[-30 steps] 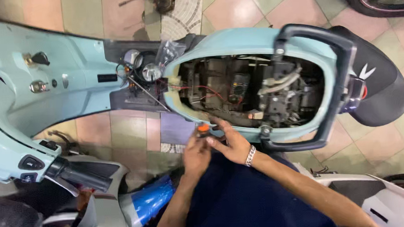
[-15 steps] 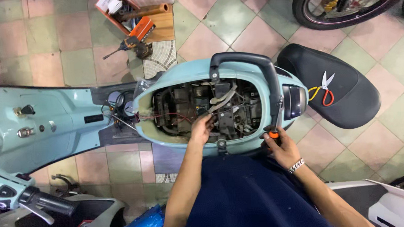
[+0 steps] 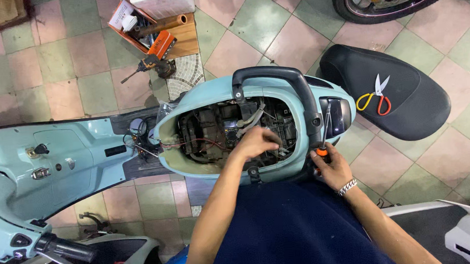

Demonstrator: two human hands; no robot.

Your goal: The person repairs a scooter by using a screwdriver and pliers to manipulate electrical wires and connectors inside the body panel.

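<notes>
Nearest to us, our dark blue lap fills the bottom of the view, with both bare forearms reaching up from it. Our right hand (image 3: 332,167), with a metal bracelet (image 3: 348,186) at the wrist, is closed around a screwdriver (image 3: 324,135) by its orange-and-black handle; the thin shaft points up across the tail lamp (image 3: 340,116) of the pale blue scooter (image 3: 75,156), just beside the black rear grab rail (image 3: 275,76). Our left hand (image 3: 257,141) reaches into the open under-seat bay (image 3: 213,133) of that scooter, fingers curled down among the wiring and black parts there; we cannot tell whether it grips anything, since the fingertips are hidden among the parts. Red wires (image 3: 193,145) run across the bay just left of the hand.

To the left, the scooter's floorboard and leg shield stretch out, with its handlebar grip (image 3: 64,248) low in the corner. A white body panel (image 3: 454,227) shows at the bottom right.

Farther off, the detached black seat (image 3: 405,112) lies on the checked tile floor (image 3: 294,27) to the right of the scooter's tail, and a pair of scissors (image 3: 376,93) with one yellow and one red handle lies on top of it. Beyond the scooter, a cordless drill (image 3: 154,66) lies on the tiles beside a wooden tray (image 3: 187,35) holding an orange box and a brown tube. At the top right, a motorcycle wheel (image 3: 394,0) stands on the floor.
</notes>
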